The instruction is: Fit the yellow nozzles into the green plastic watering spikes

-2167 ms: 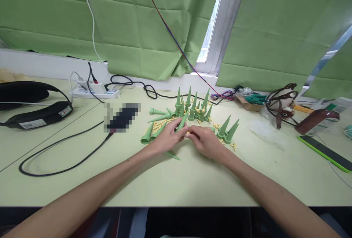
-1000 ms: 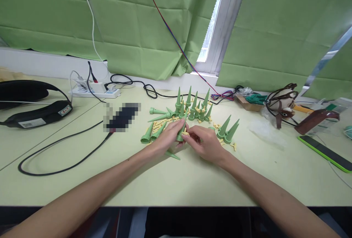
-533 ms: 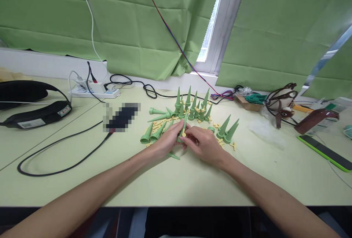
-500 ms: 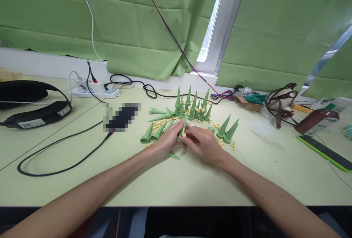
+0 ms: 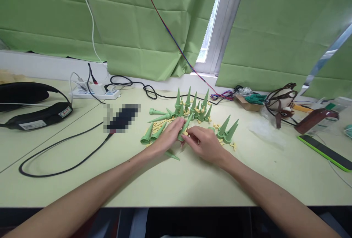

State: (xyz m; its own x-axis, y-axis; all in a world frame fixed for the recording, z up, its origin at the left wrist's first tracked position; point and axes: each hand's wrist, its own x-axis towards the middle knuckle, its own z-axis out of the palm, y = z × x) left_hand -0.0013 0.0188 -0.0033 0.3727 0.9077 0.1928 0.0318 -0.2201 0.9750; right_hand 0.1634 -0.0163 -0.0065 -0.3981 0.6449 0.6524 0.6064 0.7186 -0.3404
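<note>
My left hand [image 5: 169, 134] is closed around a green plant watering spike [image 5: 187, 122], whose tip points up and to the right. A small yellow valve [image 5: 186, 133] sits at the side of this spike. My right hand [image 5: 205, 143] pinches the valve between thumb and fingers; how deep it is seated, I cannot tell. Behind the hands stand several upright green spikes [image 5: 194, 105], with yellow valves among them. More green spikes [image 5: 146, 135] lie on their sides at the left, next to loose yellow valves [image 5: 158, 124]. One spike [image 5: 173, 155] lies under my left wrist, partly hidden.
Two upright spikes [image 5: 228, 134] stand right of my right hand. A pixelated dark device [image 5: 122, 118] with a black cable lies left. A power strip [image 5: 95, 92] is at the back left. Toward the right are a brown bottle [image 5: 316, 120] and a green-edged phone [image 5: 324, 152].
The held spike has tilted, its tip shifting to the right. Both hands stay close together in nearly the same place, still on the spike and its valve.
</note>
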